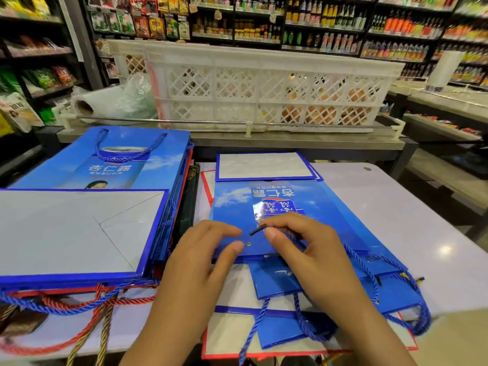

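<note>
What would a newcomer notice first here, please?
Probably the hands at centre: the right hand pinches the black tip of a blue cord above an eyelet in the flat blue bag, which the left hand touches. A stack of similar bags lies left, a white crate behind.

Free right, crowded left
Bare table (401,207) is lying open right of the right hand (306,249); a stack of bags (79,233) is crowding in just left of the left hand (200,260), a white crate (264,85) blocking beyond.
</note>
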`<state>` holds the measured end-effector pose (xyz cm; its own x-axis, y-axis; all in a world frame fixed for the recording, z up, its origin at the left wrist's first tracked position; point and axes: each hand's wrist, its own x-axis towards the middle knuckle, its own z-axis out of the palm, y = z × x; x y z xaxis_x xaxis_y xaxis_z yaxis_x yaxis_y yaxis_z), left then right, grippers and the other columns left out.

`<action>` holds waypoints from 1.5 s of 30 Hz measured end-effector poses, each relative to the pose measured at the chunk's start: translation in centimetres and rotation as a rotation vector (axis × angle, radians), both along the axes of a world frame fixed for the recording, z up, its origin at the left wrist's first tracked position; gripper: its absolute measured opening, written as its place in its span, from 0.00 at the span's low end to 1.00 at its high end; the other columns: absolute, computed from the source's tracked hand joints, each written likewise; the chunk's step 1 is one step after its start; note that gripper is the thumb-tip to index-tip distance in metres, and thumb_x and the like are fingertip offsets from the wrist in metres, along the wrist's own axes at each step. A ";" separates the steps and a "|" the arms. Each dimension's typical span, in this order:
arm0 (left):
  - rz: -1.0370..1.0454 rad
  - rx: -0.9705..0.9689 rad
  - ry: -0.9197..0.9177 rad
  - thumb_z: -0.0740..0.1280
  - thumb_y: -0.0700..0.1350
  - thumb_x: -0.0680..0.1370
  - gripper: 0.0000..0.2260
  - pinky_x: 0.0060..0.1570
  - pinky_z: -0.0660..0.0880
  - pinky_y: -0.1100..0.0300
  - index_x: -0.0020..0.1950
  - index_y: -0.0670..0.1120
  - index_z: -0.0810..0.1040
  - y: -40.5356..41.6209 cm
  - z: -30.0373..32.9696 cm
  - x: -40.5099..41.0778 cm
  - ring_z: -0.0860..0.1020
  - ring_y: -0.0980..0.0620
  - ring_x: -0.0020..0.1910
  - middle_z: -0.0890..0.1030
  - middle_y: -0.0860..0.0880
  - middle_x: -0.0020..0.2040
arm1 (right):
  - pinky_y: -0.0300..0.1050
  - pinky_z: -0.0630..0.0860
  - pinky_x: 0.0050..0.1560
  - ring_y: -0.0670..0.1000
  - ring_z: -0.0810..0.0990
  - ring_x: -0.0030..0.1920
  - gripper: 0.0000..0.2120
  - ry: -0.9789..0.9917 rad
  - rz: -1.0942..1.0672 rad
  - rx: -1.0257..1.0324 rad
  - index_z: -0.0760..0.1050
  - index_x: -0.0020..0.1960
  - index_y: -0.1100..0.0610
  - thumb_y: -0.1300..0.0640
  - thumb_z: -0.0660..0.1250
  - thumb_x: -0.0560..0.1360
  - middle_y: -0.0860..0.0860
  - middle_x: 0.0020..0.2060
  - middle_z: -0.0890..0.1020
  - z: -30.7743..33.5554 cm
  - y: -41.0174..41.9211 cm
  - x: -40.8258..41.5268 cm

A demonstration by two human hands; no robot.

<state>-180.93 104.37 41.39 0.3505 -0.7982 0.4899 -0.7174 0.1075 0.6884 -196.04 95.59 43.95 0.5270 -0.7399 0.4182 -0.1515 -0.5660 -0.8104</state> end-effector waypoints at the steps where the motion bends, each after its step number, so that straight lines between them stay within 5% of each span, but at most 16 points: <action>1: -0.002 0.045 -0.116 0.59 0.62 0.75 0.18 0.55 0.65 0.75 0.56 0.54 0.78 -0.3 -0.6 0.3 0.72 0.62 0.57 0.77 0.61 0.56 | 0.25 0.70 0.46 0.37 0.78 0.48 0.07 0.013 -0.016 -0.009 0.81 0.48 0.47 0.58 0.68 0.76 0.37 0.42 0.82 0.2 -0.4 0.0; 6: 0.022 0.212 -0.085 0.61 0.64 0.73 0.29 0.66 0.53 0.71 0.71 0.55 0.69 -1.0 -1.7 0.6 0.59 0.64 0.71 0.63 0.61 0.72 | 0.34 0.73 0.48 0.44 0.79 0.48 0.08 0.105 -0.033 -0.061 0.83 0.50 0.51 0.61 0.67 0.77 0.45 0.46 0.82 0.8 -1.9 1.0; 9: 0.031 0.197 -0.083 0.63 0.69 0.72 0.30 0.62 0.53 0.76 0.69 0.55 0.72 -1.3 -2.3 0.7 0.60 0.69 0.66 0.65 0.64 0.69 | 0.38 0.72 0.49 0.46 0.78 0.46 0.08 0.162 -0.029 -0.081 0.82 0.45 0.52 0.61 0.66 0.76 0.46 0.43 0.82 0.6 -2.6 1.7; 12: 0.051 0.161 -0.009 0.68 0.60 0.73 0.22 0.57 0.55 0.81 0.65 0.54 0.77 -1.5 -2.6 0.9 0.63 0.70 0.62 0.68 0.66 0.63 | 0.32 0.72 0.45 0.45 0.78 0.45 0.08 0.140 -0.002 -0.046 0.80 0.42 0.53 0.63 0.65 0.76 0.44 0.41 0.81 0.0 -2.9 1.9; 19: -0.030 0.107 -0.104 0.59 0.65 0.71 0.23 0.58 0.60 0.79 0.49 0.49 0.82 -3.1 -1.5 1.4 0.72 0.61 0.58 0.81 0.57 0.52 | 0.27 0.69 0.43 0.41 0.78 0.44 0.09 0.032 -0.061 -0.047 0.79 0.41 0.50 0.62 0.67 0.76 0.41 0.39 0.82 -1.3 -3.1 1.5; 28: -0.078 0.062 -0.141 0.60 0.60 0.75 0.20 0.64 0.58 0.76 0.57 0.48 0.80 -2.4 -2.5 0.9 0.69 0.62 0.64 0.78 0.56 0.60 | 0.27 0.72 0.44 0.40 0.82 0.44 0.09 -0.020 -0.019 0.016 0.83 0.45 0.47 0.60 0.71 0.72 0.38 0.40 0.84 -2.1 -2.8 1.0; 45: -0.053 0.030 -0.155 0.60 0.59 0.76 0.21 0.65 0.61 0.74 0.58 0.47 0.80 -2.3 -2.6 0.7 0.70 0.62 0.65 0.79 0.56 0.61 | 0.28 0.70 0.43 0.42 0.78 0.44 0.06 0.124 0.003 -0.009 0.77 0.42 0.46 0.51 0.62 0.74 0.40 0.41 0.81 -2.1 -2.6 1.0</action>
